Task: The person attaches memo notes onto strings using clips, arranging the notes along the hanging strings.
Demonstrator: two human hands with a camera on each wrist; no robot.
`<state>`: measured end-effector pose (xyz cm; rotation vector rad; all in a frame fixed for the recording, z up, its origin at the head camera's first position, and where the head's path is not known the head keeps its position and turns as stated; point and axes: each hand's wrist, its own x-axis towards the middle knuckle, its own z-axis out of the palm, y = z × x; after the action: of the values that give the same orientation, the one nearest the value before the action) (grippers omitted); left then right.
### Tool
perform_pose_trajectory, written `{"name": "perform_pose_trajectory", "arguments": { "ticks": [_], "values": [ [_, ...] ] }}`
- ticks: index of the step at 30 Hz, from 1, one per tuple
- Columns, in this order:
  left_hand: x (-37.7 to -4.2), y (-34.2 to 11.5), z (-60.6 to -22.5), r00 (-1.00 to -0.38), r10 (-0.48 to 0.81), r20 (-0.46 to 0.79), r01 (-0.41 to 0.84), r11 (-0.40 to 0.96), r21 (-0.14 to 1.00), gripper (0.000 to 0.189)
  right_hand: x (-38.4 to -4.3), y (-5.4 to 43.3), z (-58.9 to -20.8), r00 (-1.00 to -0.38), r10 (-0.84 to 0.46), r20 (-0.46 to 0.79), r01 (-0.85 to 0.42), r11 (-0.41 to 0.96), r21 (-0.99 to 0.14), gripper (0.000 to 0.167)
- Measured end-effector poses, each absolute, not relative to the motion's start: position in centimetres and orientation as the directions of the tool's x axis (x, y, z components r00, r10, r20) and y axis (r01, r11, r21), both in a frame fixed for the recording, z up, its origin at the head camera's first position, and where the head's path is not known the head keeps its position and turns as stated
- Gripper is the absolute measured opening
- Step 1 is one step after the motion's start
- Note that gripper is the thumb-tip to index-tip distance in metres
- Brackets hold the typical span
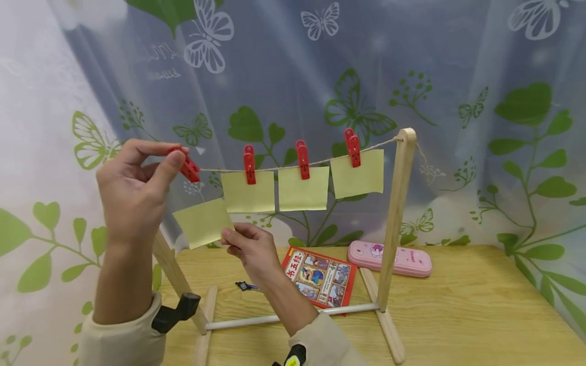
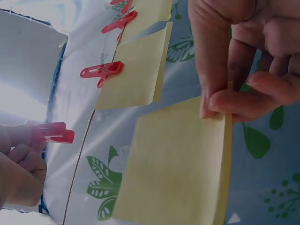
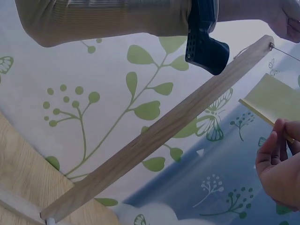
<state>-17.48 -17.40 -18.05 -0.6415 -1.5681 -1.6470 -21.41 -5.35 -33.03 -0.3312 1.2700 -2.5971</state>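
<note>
My left hand point(image 1: 137, 188) pinches a red clothespin point(image 1: 189, 168) between thumb and fingers, at the left part of a thin string point(image 1: 210, 170). Lower down, my right hand point(image 1: 252, 249) grips the corner of a yellow paper note point(image 1: 203, 223) between thumb and finger. That note point(image 2: 173, 164) hangs below the string, tilted, and beside a pinned one. Three more yellow notes point(image 1: 248, 193) hang in a row from the string, each under its own red clothespin point(image 1: 303, 160). In the right wrist view, the fingers of the right hand point(image 3: 281, 173) hold the note's lower edge.
The string runs to a wooden post point(image 1: 397, 218) of a stand with a white crossbar point(image 1: 348, 309). Behind it on the wooden table point(image 1: 480, 305) lie a red picture book point(image 1: 320, 277), a pink pencil case point(image 1: 412, 259) and a small dark pen-like thing point(image 1: 247, 286). A patterned curtain point(image 1: 284, 61) hangs behind.
</note>
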Motion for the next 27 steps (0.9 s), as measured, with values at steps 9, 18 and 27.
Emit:
{"name": "perform_pose_trajectory", "arguments": {
  "ticks": [9, 18, 27],
  "values": [
    [-17.8, -17.7, -17.4, -0.675, -0.204, 0.709, 0.695, 0.145, 0.704, 0.009, -21.0, -7.1, -31.4, -0.956, -0.268, 0.118, 0.090, -0.653, -0.752, 0.019],
    [-17.9, -17.7, -17.1, -0.747, -0.230, 0.624, 0.519, 0.383, 0.764, 0.007, -20.7, -7.4, -30.1, -0.974, -0.212, 0.080, 0.088, -0.679, -0.729, 0.013],
    [-18.5, -17.8, -17.0, -0.755, -0.227, 0.615, 0.478, 0.450, 0.754, 0.007, -20.7, -7.4, -30.1, -0.975, -0.207, 0.082, 0.085, -0.685, -0.724, 0.012]
  ]
}}
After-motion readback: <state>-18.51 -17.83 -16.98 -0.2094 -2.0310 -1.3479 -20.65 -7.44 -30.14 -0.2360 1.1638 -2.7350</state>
